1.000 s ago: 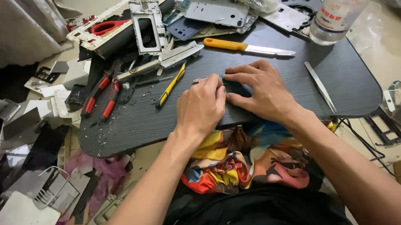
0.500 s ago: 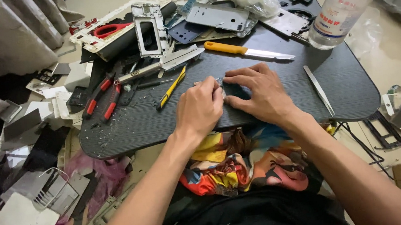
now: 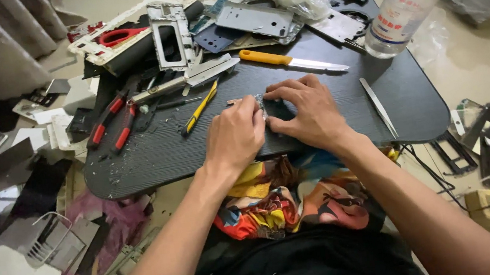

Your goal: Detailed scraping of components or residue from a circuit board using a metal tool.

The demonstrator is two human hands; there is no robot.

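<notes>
Small metal part [image 3: 258,100], dark grained tabletop [image 3: 341,127]

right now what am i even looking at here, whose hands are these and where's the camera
The camera sits on a person's head, looking down at their own two bare hands over a dark lap table. The left hand and right hand meet over a small metal part, too hidden to identify. Around them lie a yellow-handled knife, a yellow-and-black screwdriver, red-handled pliers, tweezers, a clear plastic bottle and stripped phone frames.
</notes>
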